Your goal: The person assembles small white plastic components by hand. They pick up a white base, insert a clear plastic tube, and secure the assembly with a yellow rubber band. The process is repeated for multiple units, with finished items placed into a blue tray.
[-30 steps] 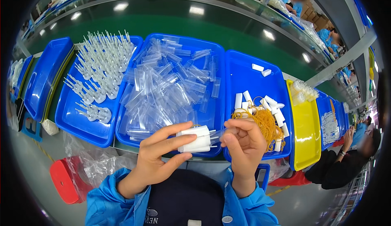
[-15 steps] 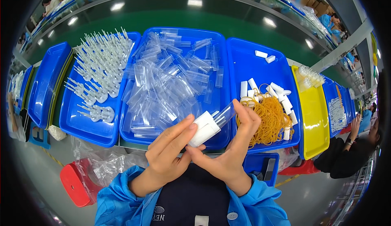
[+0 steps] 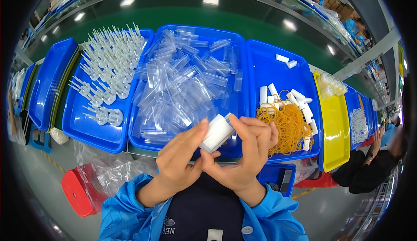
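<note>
Above the near edge of the middle blue tray, both hands grip a stubby white cylinder with clear plastic around its lower end. My left hand has its fingertips along the cylinder's left side. From the right, my right hand pinches it, index finger at the upper end and thumb below. Fingers partly hide both ends. Behind them lies a loose pile of clear plastic sleeves. Yellow-brown rubber bands and small white cylinders share the blue tray just right of my right hand.
A blue tray at left holds upright white pieces with thin stems. Stacked blue trays stand farther left. To the right is a yellow tray. Red stools stand below the bench; another person sits at far right.
My right fingers have curled in over the cylinder's upper end. The clear sleeve and thin prongs that stuck out there now barely show, and clear plastic shows at the lower end.
</note>
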The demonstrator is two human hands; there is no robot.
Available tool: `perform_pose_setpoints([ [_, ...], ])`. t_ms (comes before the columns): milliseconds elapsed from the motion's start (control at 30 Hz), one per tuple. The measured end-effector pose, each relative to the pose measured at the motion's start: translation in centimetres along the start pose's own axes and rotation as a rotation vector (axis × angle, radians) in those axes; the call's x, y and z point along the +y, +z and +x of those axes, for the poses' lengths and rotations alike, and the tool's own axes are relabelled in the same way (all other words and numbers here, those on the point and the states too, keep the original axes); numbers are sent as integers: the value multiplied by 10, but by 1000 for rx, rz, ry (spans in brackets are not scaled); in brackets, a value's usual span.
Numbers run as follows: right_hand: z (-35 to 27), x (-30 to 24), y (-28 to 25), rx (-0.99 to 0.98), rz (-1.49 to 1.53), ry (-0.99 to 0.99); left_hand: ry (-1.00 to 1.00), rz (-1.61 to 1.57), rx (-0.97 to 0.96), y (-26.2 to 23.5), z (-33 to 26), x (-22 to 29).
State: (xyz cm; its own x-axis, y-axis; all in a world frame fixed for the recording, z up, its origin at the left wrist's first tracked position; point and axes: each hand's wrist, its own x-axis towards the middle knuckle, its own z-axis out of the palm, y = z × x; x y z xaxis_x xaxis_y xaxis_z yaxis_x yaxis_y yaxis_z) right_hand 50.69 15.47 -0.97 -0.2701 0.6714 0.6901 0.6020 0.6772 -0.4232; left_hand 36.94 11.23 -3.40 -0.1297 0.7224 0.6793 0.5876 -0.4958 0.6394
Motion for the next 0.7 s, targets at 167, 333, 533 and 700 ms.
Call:
perform_pose_setpoints([
  [167, 15, 13, -4, -82, 240, 56, -184, -147, 153, -22, 0, -10],
  [333, 19, 29, -1, -247, 85, -43, -359, -511, 274, -38, 6, -14],
  [533, 17, 21, 12, -441, 18, -8, -338, -678, 236, -44, 6, -21],
  [700, 22, 22, 7, -393, 0, -75, -376, -637, 305, -52, 2, -29],
])
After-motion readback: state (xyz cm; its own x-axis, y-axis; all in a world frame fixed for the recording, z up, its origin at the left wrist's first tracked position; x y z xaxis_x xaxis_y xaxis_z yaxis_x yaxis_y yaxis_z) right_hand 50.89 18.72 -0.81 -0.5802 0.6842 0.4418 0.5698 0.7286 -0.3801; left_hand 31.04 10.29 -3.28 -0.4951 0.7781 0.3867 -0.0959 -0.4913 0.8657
